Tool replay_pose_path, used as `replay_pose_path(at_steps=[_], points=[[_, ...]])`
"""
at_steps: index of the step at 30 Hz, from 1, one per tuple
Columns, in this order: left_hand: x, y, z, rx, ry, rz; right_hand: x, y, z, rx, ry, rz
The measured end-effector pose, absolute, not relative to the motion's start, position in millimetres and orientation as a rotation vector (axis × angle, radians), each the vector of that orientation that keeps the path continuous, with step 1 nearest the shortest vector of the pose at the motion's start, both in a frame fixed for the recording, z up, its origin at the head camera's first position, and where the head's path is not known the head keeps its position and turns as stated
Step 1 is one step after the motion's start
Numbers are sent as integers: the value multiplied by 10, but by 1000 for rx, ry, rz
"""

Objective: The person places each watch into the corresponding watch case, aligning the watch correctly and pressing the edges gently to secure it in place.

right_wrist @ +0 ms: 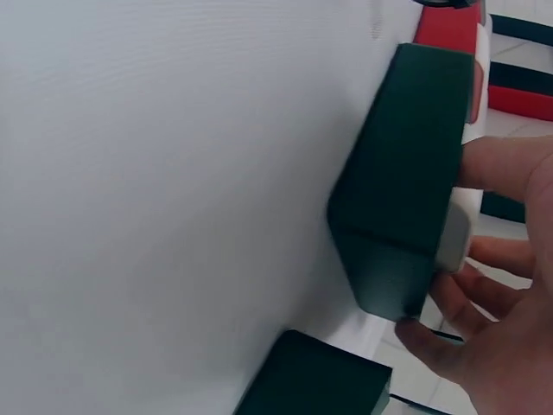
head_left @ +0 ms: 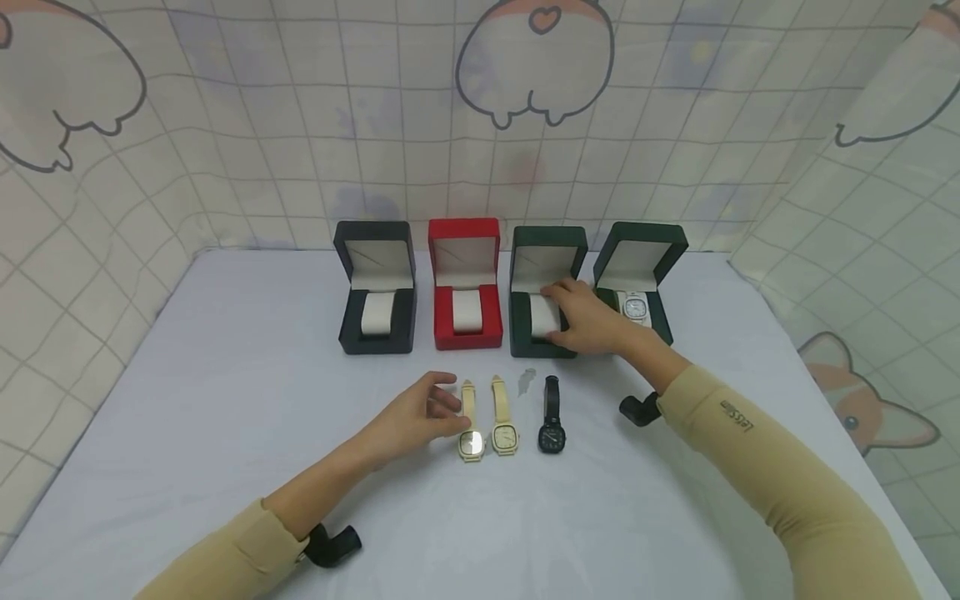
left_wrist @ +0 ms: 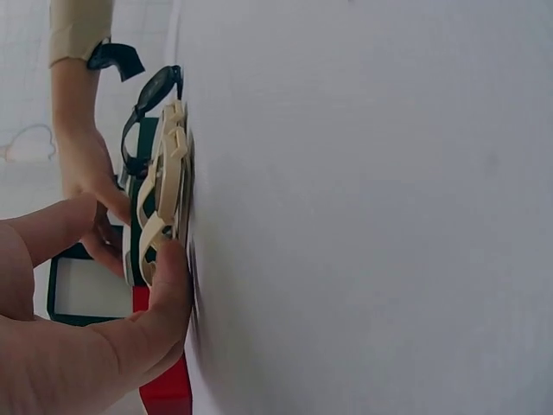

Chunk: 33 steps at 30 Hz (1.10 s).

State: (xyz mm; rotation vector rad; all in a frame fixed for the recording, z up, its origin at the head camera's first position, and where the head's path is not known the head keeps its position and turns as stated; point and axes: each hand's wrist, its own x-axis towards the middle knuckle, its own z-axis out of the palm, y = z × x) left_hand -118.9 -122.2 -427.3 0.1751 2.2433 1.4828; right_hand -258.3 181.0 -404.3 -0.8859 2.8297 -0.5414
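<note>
My right hand (head_left: 588, 317) reaches into the third box, a dark green watch box (right_wrist: 406, 156), its thumb and fingers around the white cushion (head_left: 542, 317). In the right wrist view the cushion's rounded end shows between thumb and fingers. My left hand (head_left: 420, 414) hovers beside a cream-strapped watch (head_left: 471, 446) with a gold case, thumb and fingers apart; one digit lies close to the strap, and whether it touches I cannot tell. A second cream-strapped watch (head_left: 505, 437) and a black watch (head_left: 552, 437) lie to the right.
A black box (head_left: 375, 343) and a red box (head_left: 468, 340) stand open on the left, each with a white cushion. In the rightmost green box (head_left: 660, 321) sits a silver-white watch (head_left: 636, 308). A small transparent piece (head_left: 527, 381) lies on the white-covered table (head_left: 225, 400).
</note>
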Motion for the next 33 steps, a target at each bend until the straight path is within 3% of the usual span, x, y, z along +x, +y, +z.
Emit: replay_pose_path(at_steps=[33], points=[[-1315,-1072,-4291,282,2445,1108,-2519,1936,-3994,-903,2844,-801]])
